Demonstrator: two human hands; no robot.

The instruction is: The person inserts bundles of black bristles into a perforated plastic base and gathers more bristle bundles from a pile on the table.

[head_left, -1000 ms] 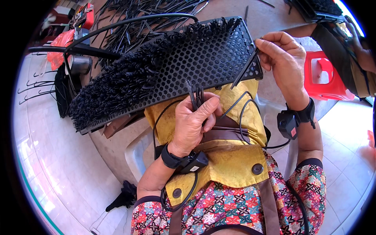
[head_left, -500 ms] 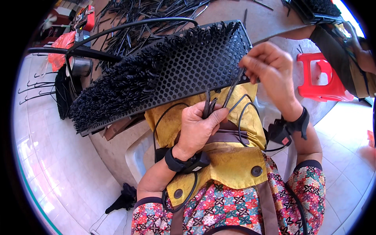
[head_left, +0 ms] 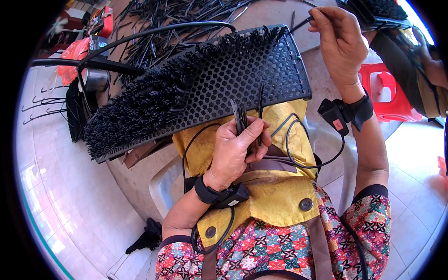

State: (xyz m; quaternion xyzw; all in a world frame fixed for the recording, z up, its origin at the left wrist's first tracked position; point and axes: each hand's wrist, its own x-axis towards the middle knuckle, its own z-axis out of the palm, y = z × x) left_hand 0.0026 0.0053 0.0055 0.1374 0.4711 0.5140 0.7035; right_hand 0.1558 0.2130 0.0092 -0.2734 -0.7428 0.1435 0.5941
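Observation:
A black perforated panel (head_left: 242, 77) slants in front of me, its left part and far edge thick with tufts of black strips (head_left: 135, 107). My left hand (head_left: 235, 147) is closed on a small bunch of black strips (head_left: 239, 116), just off the panel's near edge. One strip (head_left: 261, 107) stands apart from the bunch at its fingertips. Raised past the panel's far right corner, my right hand (head_left: 343, 46) pinches the end of a thin dark strip (head_left: 301, 25). The strip's other end reaches that corner; whether it is threaded through a hole I cannot tell.
Loose black strips (head_left: 163, 18) lie heaped on the table behind the panel. A curved black bar (head_left: 154, 30) arches over its left side. At right are a red stool (head_left: 392, 100), another person's arm (head_left: 431, 65) and a second black panel (head_left: 380, 16). Cables hang from my wrists.
My right hand has moved up and away from my left hand to the panel's far right corner. My left hand has turned slightly, still holding strips.

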